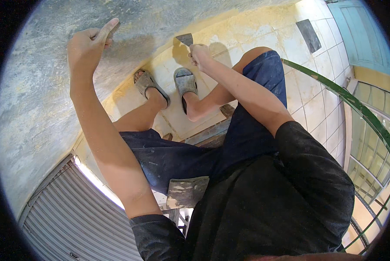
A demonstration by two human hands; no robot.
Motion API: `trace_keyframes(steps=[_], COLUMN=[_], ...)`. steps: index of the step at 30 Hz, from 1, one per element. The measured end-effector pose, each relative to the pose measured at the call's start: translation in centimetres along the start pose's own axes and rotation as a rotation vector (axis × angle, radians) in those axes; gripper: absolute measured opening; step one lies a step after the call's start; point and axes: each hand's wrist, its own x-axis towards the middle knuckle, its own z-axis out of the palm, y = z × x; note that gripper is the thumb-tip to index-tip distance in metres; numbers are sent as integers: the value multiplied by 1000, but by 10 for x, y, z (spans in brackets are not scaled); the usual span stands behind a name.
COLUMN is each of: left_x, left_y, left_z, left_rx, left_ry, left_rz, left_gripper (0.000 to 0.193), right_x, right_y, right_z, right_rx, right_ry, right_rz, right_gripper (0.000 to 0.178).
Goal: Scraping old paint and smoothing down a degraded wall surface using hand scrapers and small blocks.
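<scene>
Against the grey wall [38,95], our left hand [87,43] presses a small tool; our right hand [200,55] grips a scraper [185,40].

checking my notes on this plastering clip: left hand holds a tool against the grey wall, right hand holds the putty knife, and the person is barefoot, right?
Not quite. The head view shows grey sandals on both feet, not bare feet. The rest stands: the left hand holds a tool at the grey wall, and the right hand holds the putty knife.

Two hands [87,45], two grey sandals [150,85], one putty knife [185,39], one green railing [356,104]
</scene>
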Motion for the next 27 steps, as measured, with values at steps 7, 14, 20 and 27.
trace_keyframes(steps=[7, 14, 20, 27], left_x=[1, 0, 1, 2], left_y=[0, 2, 0, -2], left_z=[2, 2, 2, 7], left_rx=[46, 38, 40, -20], left_ry=[5, 6, 32, 50], left_rz=[-39, -36, -40, -43], left_gripper=[67, 65, 66, 64], right_x=[4, 19, 33, 38], right_y=[-7, -4, 5, 4], right_z=[-3, -6, -5, -11], right_rx=[154, 97, -42, -113], right_ry=[-27, -8, 58, 40], right_rz=[-34, -109, -220, -248], right_gripper=[26, 30, 54, 52])
